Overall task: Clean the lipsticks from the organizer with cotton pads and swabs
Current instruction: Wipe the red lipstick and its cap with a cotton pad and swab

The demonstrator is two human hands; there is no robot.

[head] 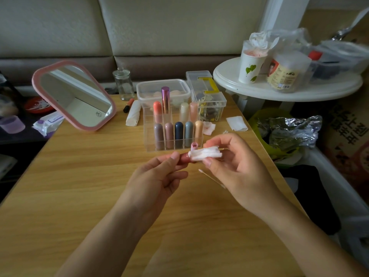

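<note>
My left hand point(159, 176) grips a pinkish-red lipstick tube point(184, 156) above the wooden table point(79, 186). My right hand point(233, 162) pinches a folded white cotton pad point(205, 153) wrapped round the tube's right end. A small pink cap point(194, 145) stands just behind the pad. A cotton swab point(209, 176) lies on the table under my right hand. Behind the hands stands the clear acrylic organizer point(148, 136) with several lipsticks upright in its slots, among them a dark blue one point(179, 133) and a tall purple-capped one point(165, 98).
A pink-framed mirror point(73, 94) leans at the left. A glass bottle point(123, 84), a lidded clear box point(162, 90) and a box of small items point(207, 96) stand behind the organizer. Used pads point(208, 127) and a clean pad point(236, 123) lie at the right. A white round side table point(279, 90) carries a paper cup point(252, 66).
</note>
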